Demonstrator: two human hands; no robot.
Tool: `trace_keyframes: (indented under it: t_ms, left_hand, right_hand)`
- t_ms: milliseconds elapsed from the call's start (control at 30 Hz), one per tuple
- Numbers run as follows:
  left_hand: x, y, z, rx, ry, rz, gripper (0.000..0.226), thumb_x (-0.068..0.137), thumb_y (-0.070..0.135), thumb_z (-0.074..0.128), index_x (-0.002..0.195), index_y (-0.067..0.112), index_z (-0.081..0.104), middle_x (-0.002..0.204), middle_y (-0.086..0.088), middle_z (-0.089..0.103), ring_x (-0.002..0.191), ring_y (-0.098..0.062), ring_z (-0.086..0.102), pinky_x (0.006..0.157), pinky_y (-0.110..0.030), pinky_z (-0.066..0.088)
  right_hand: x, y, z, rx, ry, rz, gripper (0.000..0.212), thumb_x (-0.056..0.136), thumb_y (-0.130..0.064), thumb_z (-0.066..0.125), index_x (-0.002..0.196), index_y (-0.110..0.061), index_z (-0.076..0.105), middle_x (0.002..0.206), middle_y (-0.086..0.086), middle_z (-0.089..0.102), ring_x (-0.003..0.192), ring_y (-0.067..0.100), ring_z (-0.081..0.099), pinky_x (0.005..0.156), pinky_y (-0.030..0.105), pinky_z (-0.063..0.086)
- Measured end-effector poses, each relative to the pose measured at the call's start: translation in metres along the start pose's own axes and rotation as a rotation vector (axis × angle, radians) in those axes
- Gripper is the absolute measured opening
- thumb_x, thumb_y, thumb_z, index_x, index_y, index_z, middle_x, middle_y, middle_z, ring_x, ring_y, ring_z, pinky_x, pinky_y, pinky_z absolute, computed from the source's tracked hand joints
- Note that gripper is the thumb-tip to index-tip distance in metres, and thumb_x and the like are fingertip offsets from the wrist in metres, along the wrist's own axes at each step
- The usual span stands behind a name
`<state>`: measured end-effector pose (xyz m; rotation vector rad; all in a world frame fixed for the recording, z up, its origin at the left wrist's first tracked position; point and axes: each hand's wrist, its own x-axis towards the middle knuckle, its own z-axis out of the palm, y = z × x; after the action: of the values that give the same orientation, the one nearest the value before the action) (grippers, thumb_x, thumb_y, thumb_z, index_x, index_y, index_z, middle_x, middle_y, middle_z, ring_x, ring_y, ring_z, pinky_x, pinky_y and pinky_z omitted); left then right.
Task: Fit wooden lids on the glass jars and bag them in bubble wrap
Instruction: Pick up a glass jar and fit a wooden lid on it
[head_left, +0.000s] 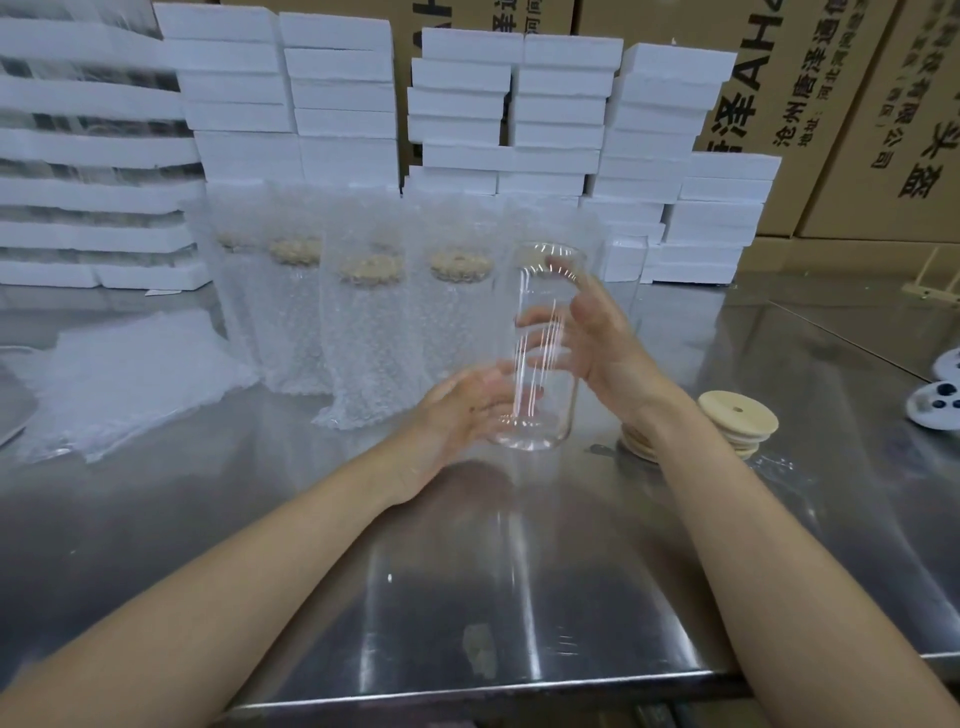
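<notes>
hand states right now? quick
Left hand: holds the clear, lidless glass jar near its base.
Right hand: grips the same jar's upper side.

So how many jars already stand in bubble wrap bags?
4 bagged jars show, in a row: far left, next, middle, right. Others may stand hidden behind.
</notes>
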<state>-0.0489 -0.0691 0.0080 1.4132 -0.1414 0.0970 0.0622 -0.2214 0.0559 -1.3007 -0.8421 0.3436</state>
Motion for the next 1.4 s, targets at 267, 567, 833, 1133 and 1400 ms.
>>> trace_keyframes:
  t_ms: [267,567,833,1133,1400]
  left_hand:
    - [0.0,-0.022,-0.009,0.51,0.236,0.088,0.103,0.045,0.063,0.087,0.132,0.035,0.038,0.124,0.019,0.057,0.115,0.007,0.054,0.101,-0.026,0.045]
    - [0.008,-0.014,-0.015,0.522,0.249,0.077,0.104,0.046,0.052,0.087,0.133,0.03,0.036,0.127,0.014,0.052,0.116,0.005,0.051,0.092,-0.011,0.041]
    - [0.011,-0.021,-0.01,0.714,0.308,0.077,0.103,0.046,0.071,0.077,0.133,0.029,0.041,0.122,0.02,0.054,0.108,0.015,0.047,0.077,-0.004,0.036]
    - [0.018,-0.018,-0.019,0.745,0.327,0.078,0.098,0.058,0.056,0.083,0.139,0.024,0.04,0.122,0.017,0.053,0.1,0.015,0.048,0.073,0.004,0.035]
    - [0.017,-0.019,-0.023,0.747,0.353,0.084,0.099,0.066,0.049,0.083,0.145,0.024,0.028,0.127,0.012,0.049,0.107,0.003,0.049,0.075,-0.003,0.035]
  right_hand:
    - [-0.013,-0.018,0.009,-0.485,-0.119,-0.001,0.068,0.068,-0.037,0.087,0.125,-0.037,0.05,0.112,-0.001,0.068,0.099,0.014,0.069,0.085,0.028,0.054]
    - [-0.034,-0.052,-0.028,-1.568,-0.084,0.772,0.059,0.075,-0.038,0.081,0.127,-0.029,0.056,0.12,-0.006,0.051,0.113,0.021,0.054,0.089,0.028,0.042]
    - [-0.028,-0.033,-0.033,-1.555,-0.112,0.792,0.042,0.078,-0.014,0.073,0.112,-0.029,0.056,0.104,-0.005,0.048,0.085,0.019,0.049,0.065,0.026,0.039]
    - [-0.021,-0.04,-0.019,-0.629,0.179,0.301,0.04,0.084,-0.038,0.059,0.103,-0.005,0.069,0.089,0.015,0.069,0.075,0.014,0.06,0.072,0.022,0.05]
    - [-0.014,-0.028,-0.014,0.172,0.27,0.305,0.036,0.1,-0.045,0.047,0.113,-0.013,0.057,0.1,0.014,0.075,0.09,0.032,0.073,0.056,0.023,0.056]
